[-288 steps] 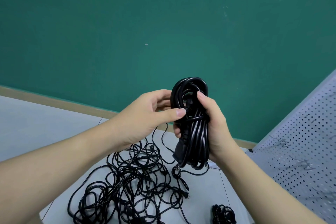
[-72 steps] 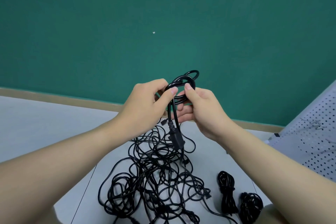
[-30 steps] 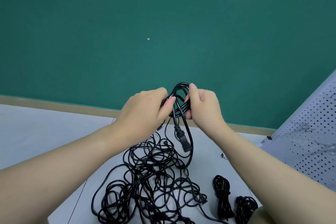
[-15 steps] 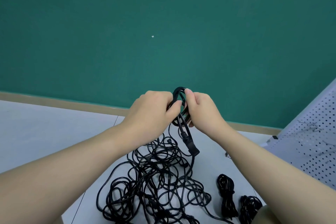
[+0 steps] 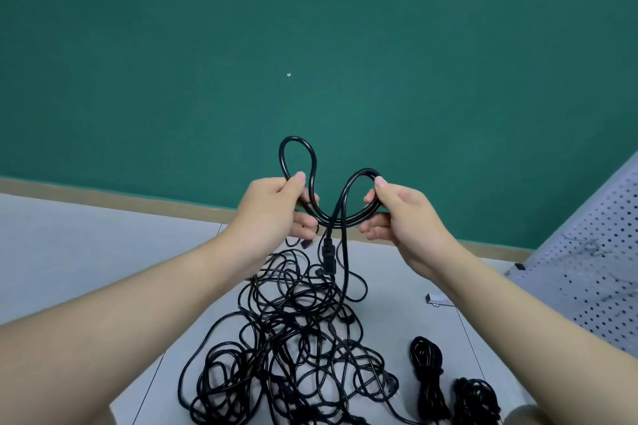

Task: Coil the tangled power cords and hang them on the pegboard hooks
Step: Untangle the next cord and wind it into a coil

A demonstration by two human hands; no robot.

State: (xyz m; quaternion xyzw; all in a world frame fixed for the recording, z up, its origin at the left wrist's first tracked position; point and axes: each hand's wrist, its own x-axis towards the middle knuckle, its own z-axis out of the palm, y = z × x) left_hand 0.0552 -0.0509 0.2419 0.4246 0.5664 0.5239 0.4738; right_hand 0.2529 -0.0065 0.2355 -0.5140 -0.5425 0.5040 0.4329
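I hold one black power cord up in front of the green wall. My left hand grips a loop of it that stands above my thumb. My right hand pinches a second loop to the right. The cord sags between my hands, and its plug hangs below them. The rest of this cord drops into the tangled pile of black cords on the grey table. Two coiled cord bundles lie at the lower right. The grey pegboard leans at the right edge.
A green wall with a tan strip along its base runs behind the table. A small white and black object lies on the table near the foot of the pegboard. A seam divides the table surface to the left of the pile.
My hands were close together on one small coil; they have now moved apart, opening the cord into two separate loops. The plug still hangs beneath them.
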